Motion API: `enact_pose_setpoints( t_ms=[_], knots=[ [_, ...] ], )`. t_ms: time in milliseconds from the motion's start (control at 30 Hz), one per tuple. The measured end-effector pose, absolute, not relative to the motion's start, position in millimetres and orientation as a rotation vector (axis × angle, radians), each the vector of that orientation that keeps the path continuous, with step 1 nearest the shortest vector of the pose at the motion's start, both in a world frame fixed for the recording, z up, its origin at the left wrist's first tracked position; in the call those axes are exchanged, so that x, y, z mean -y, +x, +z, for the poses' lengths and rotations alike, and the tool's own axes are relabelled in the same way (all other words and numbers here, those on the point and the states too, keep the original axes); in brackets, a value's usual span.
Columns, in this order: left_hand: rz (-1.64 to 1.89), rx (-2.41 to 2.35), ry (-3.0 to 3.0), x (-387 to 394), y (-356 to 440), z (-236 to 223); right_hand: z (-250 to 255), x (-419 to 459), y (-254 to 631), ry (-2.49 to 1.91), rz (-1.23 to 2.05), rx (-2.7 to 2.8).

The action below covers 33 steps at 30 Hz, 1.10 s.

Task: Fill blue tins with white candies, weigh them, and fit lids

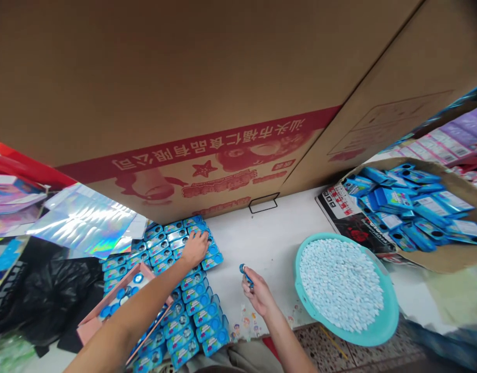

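My left hand (pixel 197 249) reaches over rows of small blue boxes (pixel 199 292), each with a round opening in its front. Its fingers curl down at a box in the far rows, and whatever is under the fingertips is hidden. In front of the bare white tabletop, my right hand (pixel 257 292) is closed around small round blue caps (pixel 247 277), one of them standing out past the thumb. Beneath my left forearm, a pink tray (pixel 102 305) with more blue and white round pieces rests on the boxes.
A turquoise basin (pixel 382 339) full of pale blue pellets is at the right. Behind it, an open carton (pixel 402 256) holds many blue boxes. Large cardboard boxes (pixel 207 77) wall off the back. Shiny sheets (pixel 86 220) and a black plastic bag (pixel 52 290) lie at the left.
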State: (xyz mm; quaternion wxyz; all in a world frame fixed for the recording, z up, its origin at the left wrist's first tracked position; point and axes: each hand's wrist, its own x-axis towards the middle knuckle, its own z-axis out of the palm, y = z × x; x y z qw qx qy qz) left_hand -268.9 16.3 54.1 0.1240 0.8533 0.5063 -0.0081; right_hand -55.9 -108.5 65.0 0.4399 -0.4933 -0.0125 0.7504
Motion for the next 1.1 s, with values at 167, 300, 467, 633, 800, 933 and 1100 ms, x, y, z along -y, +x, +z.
enact_pose_setpoints(
  t_ms=[167,300,467,633,800,933,1100],
  knots=[
    [-0.038,-1.508,2.518,-17.0,-265.0,53.5,70.0,106.9,-59.5,-1.238,1.878,0.052],
    [0.134,-1.601,2.407,-7.8,-262.5,67.3,76.3,99.4,-65.0,-1.192,1.928,0.088],
    [0.593,-1.628,1.906,36.8,-236.4,92.8,76.9,90.8,-69.6,-1.142,1.972,0.144],
    [0.751,-1.532,1.046,79.6,-199.9,95.5,73.2,89.2,-79.6,-1.162,1.983,0.255],
    [0.846,-1.582,0.575,81.1,-198.8,97.4,76.8,92.4,-90.8,-1.165,2.011,0.342],
    [0.801,-1.442,0.231,73.8,-209.0,108.5,81.8,92.9,-95.4,-1.190,1.994,0.372],
    [0.851,-1.436,-0.018,66.3,-210.9,115.4,82.7,89.6,-107.0,-1.246,1.893,0.320]
  ],
)
